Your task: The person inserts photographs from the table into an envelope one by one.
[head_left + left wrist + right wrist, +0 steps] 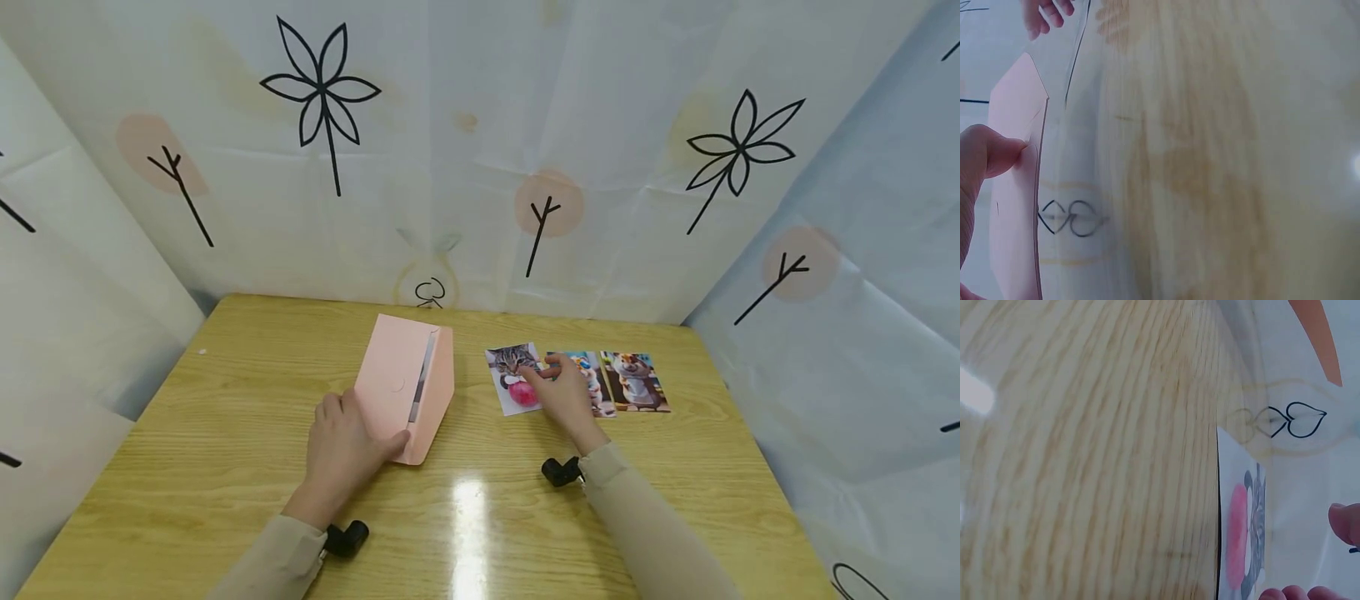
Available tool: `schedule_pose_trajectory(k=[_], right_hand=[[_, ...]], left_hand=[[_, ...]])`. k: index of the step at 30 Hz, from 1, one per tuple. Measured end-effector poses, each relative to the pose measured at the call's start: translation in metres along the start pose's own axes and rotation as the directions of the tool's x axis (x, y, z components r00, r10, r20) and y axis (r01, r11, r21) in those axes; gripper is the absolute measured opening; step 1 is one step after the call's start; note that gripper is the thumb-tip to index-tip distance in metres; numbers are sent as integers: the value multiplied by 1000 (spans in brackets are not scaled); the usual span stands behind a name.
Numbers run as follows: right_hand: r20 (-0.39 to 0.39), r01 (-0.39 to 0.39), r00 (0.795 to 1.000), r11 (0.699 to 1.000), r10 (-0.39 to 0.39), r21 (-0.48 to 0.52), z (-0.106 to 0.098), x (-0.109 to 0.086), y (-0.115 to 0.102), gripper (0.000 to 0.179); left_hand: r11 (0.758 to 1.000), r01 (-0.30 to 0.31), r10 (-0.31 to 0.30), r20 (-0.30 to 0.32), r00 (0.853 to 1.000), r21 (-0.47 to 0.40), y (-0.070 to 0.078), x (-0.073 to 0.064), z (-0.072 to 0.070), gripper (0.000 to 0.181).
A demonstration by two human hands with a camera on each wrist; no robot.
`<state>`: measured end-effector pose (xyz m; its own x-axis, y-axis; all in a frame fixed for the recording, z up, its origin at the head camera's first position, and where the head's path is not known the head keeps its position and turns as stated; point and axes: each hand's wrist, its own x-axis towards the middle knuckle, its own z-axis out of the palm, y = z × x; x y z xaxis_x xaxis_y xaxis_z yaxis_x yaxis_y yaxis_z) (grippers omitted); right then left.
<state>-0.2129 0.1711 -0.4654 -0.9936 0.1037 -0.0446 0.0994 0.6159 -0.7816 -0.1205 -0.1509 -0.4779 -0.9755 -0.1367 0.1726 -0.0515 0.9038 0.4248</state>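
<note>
Wooden table; left hand grips envelope, right hand curved over cards.

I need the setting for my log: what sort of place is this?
Probably a makeshift recording booth: patterned sheets hang on three sides of a wood-grain table, and black cameras sit at both wrists.

The wood-grained desk is enclosed behind and at both sides by pale sheeting printed with black-outlined flowers; bright glare is reflected on it.
</note>
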Motion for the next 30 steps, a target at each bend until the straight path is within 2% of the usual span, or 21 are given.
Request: schedule_pose_trajectory(k=[9, 20, 30], right_hand=[[2, -35, 999, 999, 35, -6, -2, 6, 1, 70], [-21, -58, 998, 975, 55, -213, 6, 13, 5, 70], [-21, -38, 999, 961, 34, -273, 11, 18, 1, 81]], left_hand=[[1000, -11, 11, -11, 1000, 4, -1, -1, 2, 102], [1000, -16, 16, -14, 1000, -17, -1, -1, 3, 104], [1000, -22, 22, -20, 1000, -6, -2, -1, 6, 102]])
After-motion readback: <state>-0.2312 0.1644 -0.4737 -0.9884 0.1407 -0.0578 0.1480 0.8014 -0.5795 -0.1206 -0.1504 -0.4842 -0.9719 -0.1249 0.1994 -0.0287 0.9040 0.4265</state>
